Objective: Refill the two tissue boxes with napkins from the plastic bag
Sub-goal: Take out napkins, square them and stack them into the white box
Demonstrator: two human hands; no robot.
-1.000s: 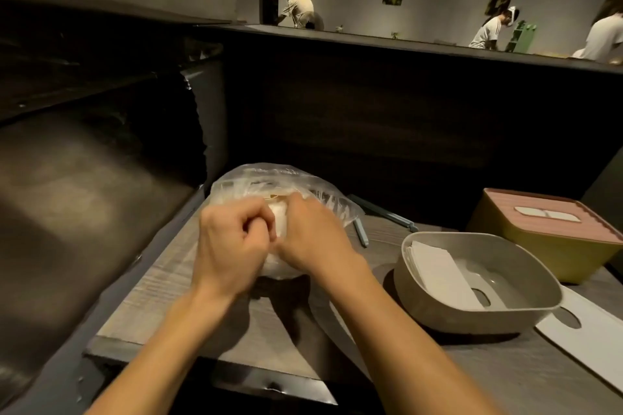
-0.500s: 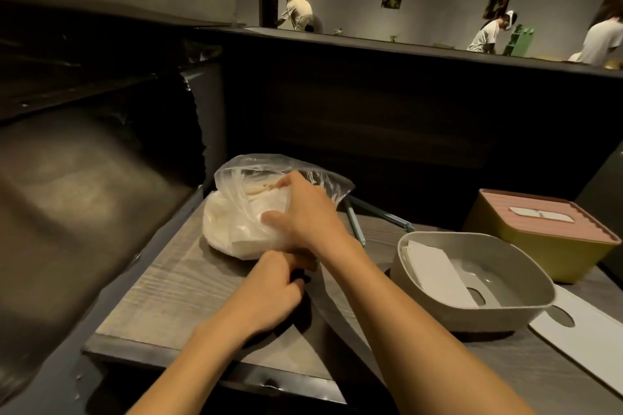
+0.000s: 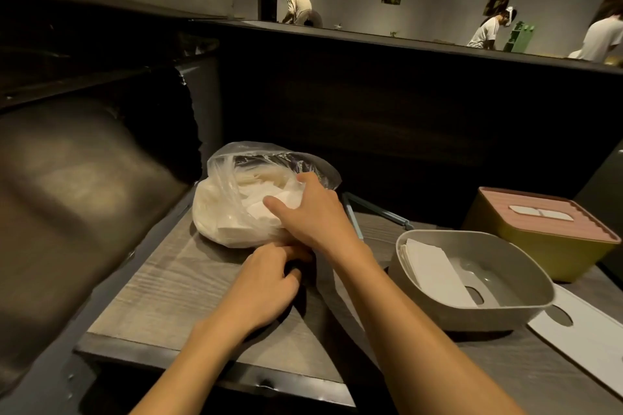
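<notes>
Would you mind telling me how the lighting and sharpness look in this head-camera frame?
Head view: dim, warm light; the plastic bag catches a soft sheen; both hands cast shadows on the table; the left edge is smeared and bowed by the wide lens; the background wall is brighter.

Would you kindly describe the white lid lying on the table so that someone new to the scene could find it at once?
Start at the wooden table and go to its right end, where an open grey tissue box sits in front of a yellow box with a pink lid. The white lid lies flat just right of the grey box. It is the only flat white panel, with an oval slot cut in it.
</notes>
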